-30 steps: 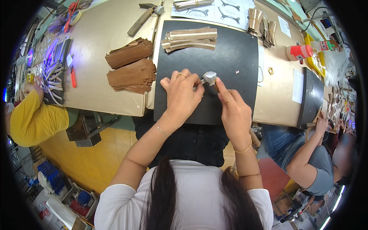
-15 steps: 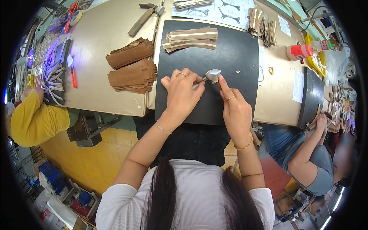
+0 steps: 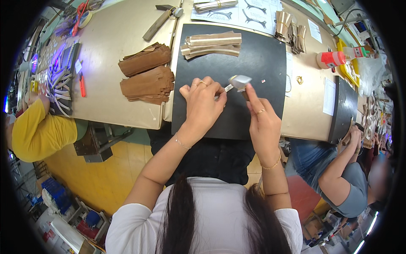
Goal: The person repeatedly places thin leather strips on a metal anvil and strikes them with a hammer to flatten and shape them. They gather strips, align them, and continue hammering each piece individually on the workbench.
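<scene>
My right hand is wrapped round the handle of a hammer, index finger stretched toward its shiny metal head. The head is raised over the black work board. Between the thumb and fingers of my left hand is a narrow strip, its pale end pointing at the hammer. Most of the strip is hidden by my fingers. Farther up the board lies a stack of brown and cream strips. Left of the board are two piles of brown leather pieces.
A second hammer lies at the back left. Tied strip bundles and a red bottle stand at the back right. A red-handled tool is on the left table. Co-workers sit on both sides, one in a yellow sleeve.
My right hand has lifted the hammer head slightly away from the strip, moving a little right. The strip's pale end now shows. My left hand has stayed nearly in place.
</scene>
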Demonstrator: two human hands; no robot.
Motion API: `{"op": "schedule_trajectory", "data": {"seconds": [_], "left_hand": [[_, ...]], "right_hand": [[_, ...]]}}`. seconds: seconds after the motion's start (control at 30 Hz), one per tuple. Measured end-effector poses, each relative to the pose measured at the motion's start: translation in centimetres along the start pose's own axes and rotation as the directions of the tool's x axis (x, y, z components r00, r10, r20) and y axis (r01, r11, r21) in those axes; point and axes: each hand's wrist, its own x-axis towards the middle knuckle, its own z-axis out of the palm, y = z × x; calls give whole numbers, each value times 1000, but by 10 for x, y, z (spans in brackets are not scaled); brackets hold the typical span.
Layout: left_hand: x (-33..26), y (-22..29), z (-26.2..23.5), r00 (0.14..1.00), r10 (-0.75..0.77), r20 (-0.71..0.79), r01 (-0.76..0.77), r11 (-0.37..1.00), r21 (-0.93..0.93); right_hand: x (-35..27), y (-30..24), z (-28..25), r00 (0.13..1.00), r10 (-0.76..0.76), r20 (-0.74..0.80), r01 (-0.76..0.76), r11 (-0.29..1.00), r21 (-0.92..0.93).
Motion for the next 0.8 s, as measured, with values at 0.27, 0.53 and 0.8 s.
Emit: {"op": "schedule_trajectory", "data": {"seconds": [0.27, 0.53, 0.8], "left_hand": [[-9, -5, -6, 996, 64, -59, -64, 998, 4], [-8, -5, -10, 998, -38, 44, 41, 997, -68], [-5, -4, -9, 999, -26, 33, 28, 998, -50]], "right_hand": [[-9, 2, 6, 995, 11, 103, 1, 994, -113], [-1, -2, -5, 1000, 0, 9, 0, 1000, 14], [2, -5, -2, 996, 15, 91, -7, 996, -86]]}}
